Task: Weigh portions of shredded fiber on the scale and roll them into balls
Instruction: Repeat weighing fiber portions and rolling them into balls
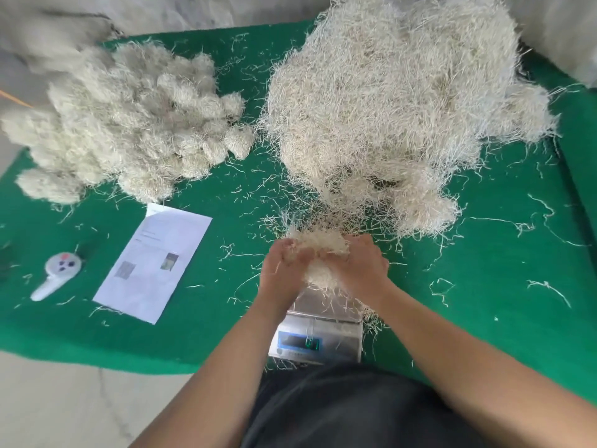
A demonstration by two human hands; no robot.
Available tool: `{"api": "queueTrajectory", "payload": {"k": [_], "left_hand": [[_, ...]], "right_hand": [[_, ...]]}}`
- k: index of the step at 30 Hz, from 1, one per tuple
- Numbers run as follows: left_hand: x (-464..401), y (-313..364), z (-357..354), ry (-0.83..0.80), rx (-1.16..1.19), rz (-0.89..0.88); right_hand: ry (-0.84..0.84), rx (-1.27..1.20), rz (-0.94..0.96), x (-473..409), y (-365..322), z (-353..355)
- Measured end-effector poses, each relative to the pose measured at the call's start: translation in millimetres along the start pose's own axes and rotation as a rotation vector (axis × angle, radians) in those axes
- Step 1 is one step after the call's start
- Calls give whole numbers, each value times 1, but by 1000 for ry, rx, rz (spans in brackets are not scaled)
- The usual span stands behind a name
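A clump of pale shredded fiber (318, 253) sits between my two hands, just above the steel pan of the small digital scale (318, 337). My left hand (281, 270) cups the clump from the left with curled fingers. My right hand (361, 266) wraps it from the right. A big loose heap of shredded fiber (397, 105) lies behind on the green mat (504, 286). At the back left lies a pile of rolled fiber balls (129, 121). The scale's display is lit, but its digits are too small to read.
A printed sheet of paper (155, 263) lies left of the scale. Farther left rests a white handheld device (58, 273). Loose strands are scattered over the mat. Bare concrete floor (80, 405) shows at the front left, beyond the mat's edge.
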State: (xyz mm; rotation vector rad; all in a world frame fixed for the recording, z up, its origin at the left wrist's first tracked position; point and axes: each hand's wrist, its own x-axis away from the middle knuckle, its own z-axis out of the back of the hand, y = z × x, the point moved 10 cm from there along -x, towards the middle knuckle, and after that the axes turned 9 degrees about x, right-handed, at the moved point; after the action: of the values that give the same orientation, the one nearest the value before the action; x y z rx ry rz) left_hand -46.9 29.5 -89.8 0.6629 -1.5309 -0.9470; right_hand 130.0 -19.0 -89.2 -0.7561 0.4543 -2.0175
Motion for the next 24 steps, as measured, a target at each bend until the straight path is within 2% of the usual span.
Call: {"api": "queueTrajectory", "payload": {"k": [2, 3, 5, 7, 9, 11, 13, 17, 21, 24], "left_hand": [[0, 4, 15, 93, -95, -53], [1, 3, 19, 112, -160, -45], [0, -3, 24, 124, -366, 17], [5, 0, 27, 132, -467, 24], [11, 8, 38, 205, -287, 15], [16, 9, 48, 232, -128, -14], [23, 10, 49, 193, -152, -86], [39, 19, 46, 141, -466, -345], [58, 29, 30, 93, -746, -553], [70, 38, 15, 50, -837, -692]], "right_hand": [[-41, -129, -13, 6, 8, -1], [-42, -99, -11, 8, 10, 0], [-69, -36, -13, 11, 14, 0], [-154, -161, -16, 14, 19, -4], [-220, -294, 12, 19, 18, -2], [-223, -309, 77, 27, 12, 8], [-229, -233, 190, 37, 0, 12], [-300, 157, 369, 60, -11, 2], [-213, 194, 416, 74, -20, 6], [-99, 237, 458, 79, -31, 12]]}}
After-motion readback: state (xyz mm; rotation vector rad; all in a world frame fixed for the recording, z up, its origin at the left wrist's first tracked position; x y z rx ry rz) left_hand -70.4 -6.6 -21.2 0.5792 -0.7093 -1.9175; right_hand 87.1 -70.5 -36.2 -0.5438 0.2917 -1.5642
